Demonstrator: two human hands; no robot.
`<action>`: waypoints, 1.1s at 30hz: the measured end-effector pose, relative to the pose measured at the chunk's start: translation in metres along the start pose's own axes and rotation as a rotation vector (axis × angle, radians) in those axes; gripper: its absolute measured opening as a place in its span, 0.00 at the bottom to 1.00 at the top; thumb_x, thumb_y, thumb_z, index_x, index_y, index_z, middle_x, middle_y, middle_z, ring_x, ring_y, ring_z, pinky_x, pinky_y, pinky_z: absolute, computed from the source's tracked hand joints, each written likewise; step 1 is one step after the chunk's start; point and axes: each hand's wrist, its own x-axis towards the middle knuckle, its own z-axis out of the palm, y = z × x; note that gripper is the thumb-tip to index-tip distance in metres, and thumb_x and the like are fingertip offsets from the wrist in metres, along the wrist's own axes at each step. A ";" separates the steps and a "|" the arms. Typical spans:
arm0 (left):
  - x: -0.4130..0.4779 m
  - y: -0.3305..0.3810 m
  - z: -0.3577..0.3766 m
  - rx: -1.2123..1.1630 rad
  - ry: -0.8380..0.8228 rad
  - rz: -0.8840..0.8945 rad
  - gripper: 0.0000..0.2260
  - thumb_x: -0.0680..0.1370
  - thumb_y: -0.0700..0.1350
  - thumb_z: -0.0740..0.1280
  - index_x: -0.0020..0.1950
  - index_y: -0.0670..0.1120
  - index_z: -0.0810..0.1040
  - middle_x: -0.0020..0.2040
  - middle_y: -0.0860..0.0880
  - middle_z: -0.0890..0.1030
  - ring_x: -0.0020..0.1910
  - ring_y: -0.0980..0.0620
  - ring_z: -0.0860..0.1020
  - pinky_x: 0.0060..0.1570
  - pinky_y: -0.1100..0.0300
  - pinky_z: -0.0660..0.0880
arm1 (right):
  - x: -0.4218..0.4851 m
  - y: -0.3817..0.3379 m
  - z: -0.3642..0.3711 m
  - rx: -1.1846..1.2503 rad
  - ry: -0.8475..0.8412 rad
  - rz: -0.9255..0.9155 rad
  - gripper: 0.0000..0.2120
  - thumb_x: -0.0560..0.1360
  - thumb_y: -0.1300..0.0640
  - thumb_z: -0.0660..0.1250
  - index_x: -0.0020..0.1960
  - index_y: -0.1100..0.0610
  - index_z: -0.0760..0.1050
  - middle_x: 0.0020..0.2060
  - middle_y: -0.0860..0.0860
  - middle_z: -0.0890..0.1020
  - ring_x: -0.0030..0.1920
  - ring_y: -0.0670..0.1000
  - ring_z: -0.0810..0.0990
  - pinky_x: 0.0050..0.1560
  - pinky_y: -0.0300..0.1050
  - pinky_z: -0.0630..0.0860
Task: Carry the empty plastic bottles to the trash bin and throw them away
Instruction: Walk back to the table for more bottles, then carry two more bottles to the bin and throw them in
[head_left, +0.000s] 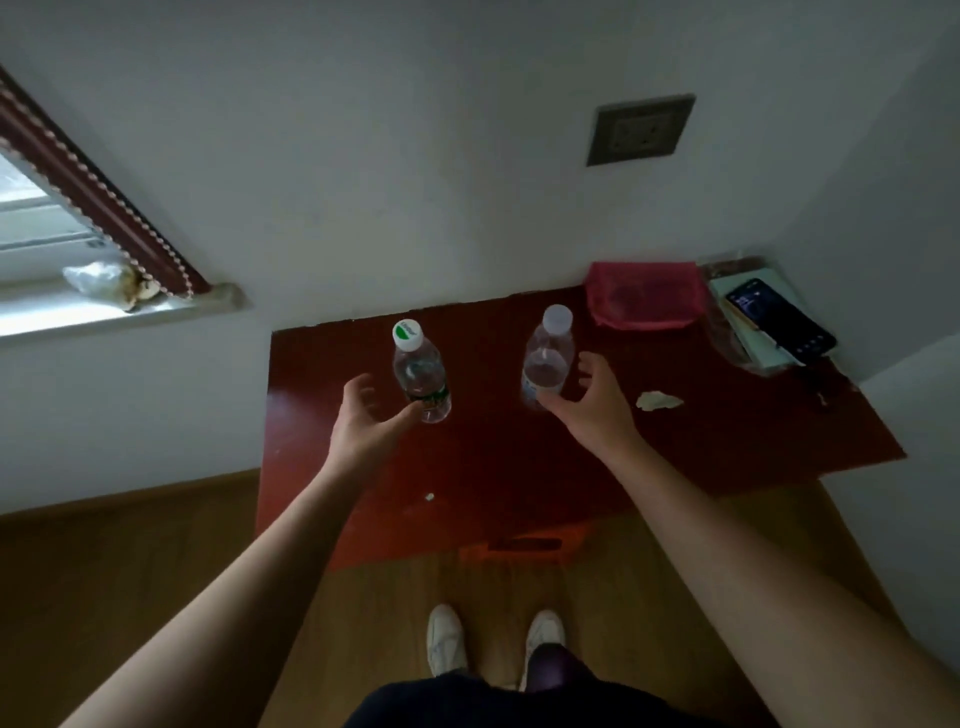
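Two clear plastic bottles stand upright on a dark red table (493, 457). The left bottle (420, 370) has a white and green cap and a green label. The right bottle (546, 356) has a pale cap and a blue label. My left hand (363, 415) is just left of the left bottle, fingers spread, thumb tip near its base. My right hand (592, 400) is cupped beside the right bottle's lower part, fingers apart, thumb touching or nearly touching it. Neither hand has closed around a bottle. No trash bin is in view.
A pink pouch (644, 299) lies at the table's back right, with a phone (779, 322) on a stack of papers beside it. A crumpled scrap (658, 400) lies right of my right hand. An orange stool (524, 545) sits under the table's front edge. Wooden floor and my white shoes below.
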 end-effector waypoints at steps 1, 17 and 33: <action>0.005 0.002 0.003 0.011 -0.006 0.015 0.43 0.67 0.58 0.78 0.76 0.52 0.62 0.71 0.48 0.73 0.67 0.50 0.73 0.65 0.48 0.74 | 0.006 -0.004 0.004 0.028 0.000 -0.021 0.36 0.68 0.45 0.76 0.71 0.52 0.66 0.63 0.46 0.75 0.61 0.47 0.75 0.52 0.38 0.71; 0.025 0.016 0.027 -0.180 -0.104 0.069 0.26 0.69 0.54 0.77 0.65 0.51 0.75 0.55 0.53 0.84 0.54 0.54 0.83 0.58 0.48 0.81 | -0.019 -0.020 -0.014 0.030 0.015 -0.092 0.19 0.68 0.46 0.76 0.54 0.45 0.72 0.48 0.43 0.82 0.48 0.40 0.81 0.45 0.39 0.77; -0.174 -0.076 -0.056 -0.338 0.399 -0.144 0.19 0.71 0.47 0.78 0.59 0.51 0.75 0.52 0.52 0.84 0.50 0.57 0.83 0.51 0.59 0.78 | -0.112 -0.004 0.025 -0.091 -0.384 -0.257 0.21 0.65 0.41 0.75 0.54 0.43 0.73 0.50 0.41 0.82 0.51 0.40 0.80 0.49 0.42 0.78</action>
